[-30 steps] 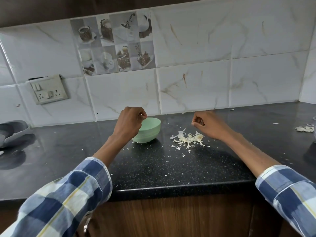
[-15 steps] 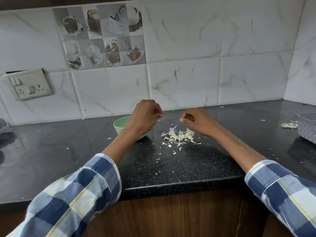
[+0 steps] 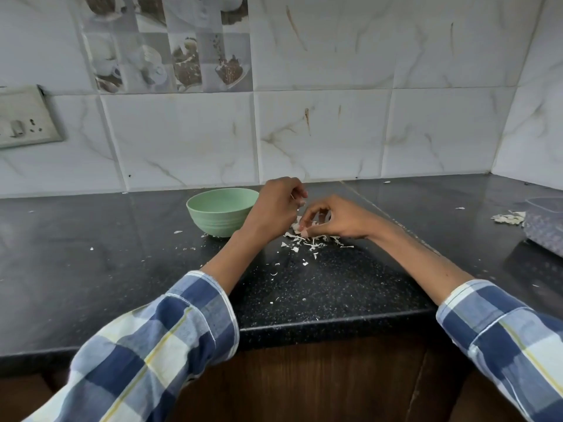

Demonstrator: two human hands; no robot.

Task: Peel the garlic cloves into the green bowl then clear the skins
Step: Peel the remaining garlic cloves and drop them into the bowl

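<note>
A pale green bowl [image 3: 222, 210] stands on the black counter [image 3: 320, 293] near the tiled wall. Right of it lies a pile of white garlic skins [image 3: 307, 240], with crumbs scattered towards the front edge. My left hand [image 3: 274, 208] hovers between the bowl and the pile, its fingers curled, and I see nothing plainly held in them. My right hand [image 3: 335, 219] reaches down onto the pile and its fingertips pinch some skins at the pile's left side. The bowl's inside is hidden from this angle.
A second small heap of skins [image 3: 508, 217] lies at the far right beside a clear lidded container [image 3: 545, 229]. A socket plate [image 3: 27, 117] is on the wall at left. The counter's front edge [image 3: 304, 327] runs below my forearms.
My left hand moved from over the bowl to its right, towards the pile. My right hand dropped onto the skins and pinched them. The view shifted closer and to the right.
</note>
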